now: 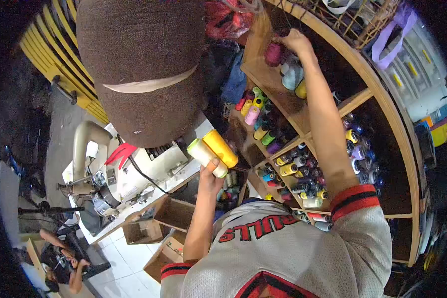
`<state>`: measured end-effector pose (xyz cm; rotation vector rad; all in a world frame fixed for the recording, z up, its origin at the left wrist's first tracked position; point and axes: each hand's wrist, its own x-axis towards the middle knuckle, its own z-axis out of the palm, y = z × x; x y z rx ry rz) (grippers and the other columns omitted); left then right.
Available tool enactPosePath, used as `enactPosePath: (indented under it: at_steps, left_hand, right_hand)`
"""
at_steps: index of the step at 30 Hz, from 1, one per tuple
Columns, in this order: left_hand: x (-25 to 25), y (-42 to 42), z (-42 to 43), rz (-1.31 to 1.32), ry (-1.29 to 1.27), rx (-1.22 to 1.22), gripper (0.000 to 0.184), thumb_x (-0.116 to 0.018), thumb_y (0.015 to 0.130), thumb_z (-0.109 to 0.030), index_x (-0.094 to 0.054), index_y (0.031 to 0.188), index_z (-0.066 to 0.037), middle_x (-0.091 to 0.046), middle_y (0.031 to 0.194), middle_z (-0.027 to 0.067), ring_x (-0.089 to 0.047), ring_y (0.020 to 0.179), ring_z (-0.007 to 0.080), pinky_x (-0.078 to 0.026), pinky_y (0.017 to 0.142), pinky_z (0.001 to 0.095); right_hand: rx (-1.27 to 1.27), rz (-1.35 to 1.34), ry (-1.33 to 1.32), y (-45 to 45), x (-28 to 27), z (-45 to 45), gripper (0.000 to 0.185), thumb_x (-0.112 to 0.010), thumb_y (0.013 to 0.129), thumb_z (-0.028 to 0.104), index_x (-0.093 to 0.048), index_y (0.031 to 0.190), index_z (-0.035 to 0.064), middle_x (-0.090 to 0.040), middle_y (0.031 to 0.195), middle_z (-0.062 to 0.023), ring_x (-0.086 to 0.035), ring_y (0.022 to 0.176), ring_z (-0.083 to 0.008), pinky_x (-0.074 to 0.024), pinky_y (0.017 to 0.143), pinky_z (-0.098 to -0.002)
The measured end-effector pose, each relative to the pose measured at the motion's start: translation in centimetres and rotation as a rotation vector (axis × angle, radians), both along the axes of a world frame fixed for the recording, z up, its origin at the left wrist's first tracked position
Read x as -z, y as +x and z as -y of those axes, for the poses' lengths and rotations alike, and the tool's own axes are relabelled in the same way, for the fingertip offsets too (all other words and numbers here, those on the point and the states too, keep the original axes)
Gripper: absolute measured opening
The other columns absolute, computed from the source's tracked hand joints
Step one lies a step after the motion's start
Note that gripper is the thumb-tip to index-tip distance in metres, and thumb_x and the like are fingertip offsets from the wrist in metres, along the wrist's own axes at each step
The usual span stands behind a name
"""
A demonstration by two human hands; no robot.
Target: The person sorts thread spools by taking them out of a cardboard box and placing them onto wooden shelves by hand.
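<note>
My left hand (211, 183) is closed around a pale yellow-white thread spool (202, 152), with the thumb across its lower end. A bright yellow thread spool (220, 149) lies right against it; whether my fingers grip that one too is hidden. Up at the wooden shelf, my right hand (298, 43) reaches into a compartment with its fingers bent onto the top of a magenta thread spool (273, 53). Beside that spool sit a light blue thread spool (292, 75) and a partly covered yellow one.
Several coloured spools fill the compartments of the wooden shelf (303, 133). To the left is a white sewing machine (92, 141) on its table, with red cloth (120, 154). Open wooden boxes (173, 212) stand below. A brown cap-like shape (139, 59) blocks the upper view. Another person's hands (74, 263) show at lower left.
</note>
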<state>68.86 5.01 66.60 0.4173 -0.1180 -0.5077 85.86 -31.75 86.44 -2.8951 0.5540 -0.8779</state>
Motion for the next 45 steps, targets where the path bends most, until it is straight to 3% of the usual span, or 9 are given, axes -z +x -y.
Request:
enactPosePath:
  at_steps: [9, 19, 21, 25, 31, 34, 36, 41, 45]
  left_hand:
    - [0.2, -0.6, -0.9, -0.024, 0.069, -0.023, 0.062, -0.067, 0.072, -0.013, -0.037, 0.126, -0.002, -0.051, 0.119, 0.0132, -0.050, 0.112, 0.0287, -0.037, 0.098, 0.0403]
    - [-2.3, 0.2, -0.4, 0.088, 0.066, 0.013, 0.063, -0.066, 0.074, -0.017, -0.036, 0.127, -0.002, -0.051, 0.120, 0.0139, -0.051, 0.111, 0.0283, -0.040, 0.097, 0.0408]
    - [-2.5, 0.5, -0.3, 0.075, 0.048, 0.018, 0.065, -0.066, 0.073, -0.019, -0.035, 0.128, -0.002, -0.050, 0.120, 0.0144, -0.051, 0.111, 0.0284, -0.039, 0.097, 0.0411]
    - [-2.5, 1.6, 0.2, 0.105, 0.058, -0.017, 0.079, -0.072, 0.070, -0.021, -0.029, 0.133, -0.001, -0.044, 0.129, 0.0187, -0.045, 0.118, 0.0303, -0.035, 0.102, 0.0418]
    - [-3.7, 2.0, 0.7, 0.058, 0.119, -0.043, 0.065, -0.069, 0.071, -0.013, -0.036, 0.127, -0.003, -0.050, 0.116, 0.0086, -0.051, 0.108, 0.0228, -0.040, 0.095, 0.0368]
    - [-3.9, 2.6, 0.9, 0.084, 0.002, -0.025, 0.072, -0.072, 0.070, -0.016, -0.033, 0.129, -0.003, -0.046, 0.125, 0.0174, -0.045, 0.118, 0.0284, -0.033, 0.102, 0.0383]
    - [-3.5, 2.7, 0.7, 0.103, -0.082, 0.020, 0.077, -0.074, 0.069, -0.018, -0.030, 0.130, -0.004, -0.039, 0.131, 0.0246, -0.038, 0.125, 0.0341, -0.027, 0.107, 0.0424]
    - [-1.0, 1.7, -0.6, 0.136, -0.035, 0.079, 0.060, -0.076, 0.067, -0.017, -0.043, 0.115, -0.003, -0.059, 0.094, 0.0154, -0.060, 0.089, 0.0291, -0.049, 0.083, 0.0458]
    - [-0.1, 0.7, -0.4, 0.069, 0.072, 0.061, 0.054, -0.076, 0.067, -0.016, -0.046, 0.110, -0.002, -0.057, 0.075, 0.0073, -0.060, 0.067, 0.0211, -0.053, 0.065, 0.0392]
  right_hand:
    - [0.043, -0.273, 0.208, 1.7, 3.0, 3.5, 0.039, -0.053, 0.078, 0.033, -0.057, 0.106, 0.0057, -0.056, 0.114, -0.0197, -0.051, 0.110, -0.0344, -0.0414, 0.092, -0.0416]
    - [-0.057, 0.030, -0.004, -0.3, 0.5, -1.6, 0.042, -0.068, 0.072, 0.030, -0.061, 0.100, 0.0000, -0.063, 0.096, -0.0201, -0.061, 0.091, -0.0307, -0.0473, 0.078, -0.0358]
    - [-0.408, -0.050, 0.347, -4.8, -0.3, -7.3, 0.037, -0.065, 0.077, 0.030, -0.062, 0.099, 0.0009, -0.065, 0.092, -0.0151, -0.062, 0.083, -0.0225, -0.0471, 0.077, -0.0326]
    - [-0.890, -0.908, 0.784, -12.7, 3.7, -15.0, 0.033, -0.066, 0.080, 0.030, -0.061, 0.101, 0.0050, -0.064, 0.086, -0.0038, -0.059, 0.080, -0.0118, -0.0465, 0.072, -0.0270]
    - [-0.714, -0.653, 1.179, -16.3, 12.4, -18.4, 0.044, -0.072, 0.076, 0.020, -0.054, 0.110, -0.0018, -0.061, 0.097, -0.0058, -0.056, 0.092, -0.0117, -0.0455, 0.080, -0.0266]
    - [-0.710, -0.426, 1.403, -16.1, 10.4, -17.2, 0.048, -0.073, 0.074, 0.015, -0.053, 0.114, -0.0018, -0.060, 0.105, -0.0061, -0.057, 0.094, -0.0121, -0.0448, 0.084, -0.0269]
    - [-0.680, -0.259, 1.207, -15.2, 8.8, -14.7, 0.045, -0.073, 0.074, 0.013, -0.055, 0.112, -0.0001, -0.062, 0.099, -0.0050, -0.059, 0.089, -0.0128, -0.0462, 0.081, -0.0257]
    - [-0.341, 0.014, 0.833, -11.4, 1.2, -9.3, 0.045, -0.078, 0.067, 0.018, -0.060, 0.104, -0.0014, -0.064, 0.091, -0.0060, -0.060, 0.082, -0.0124, -0.0471, 0.076, -0.0257]
    - [-0.140, 0.064, 0.199, -4.4, -0.4, -6.9, 0.053, -0.077, 0.062, 0.036, -0.063, 0.099, 0.0014, -0.065, 0.092, -0.0198, -0.063, 0.087, -0.0325, -0.0493, 0.079, -0.0375]
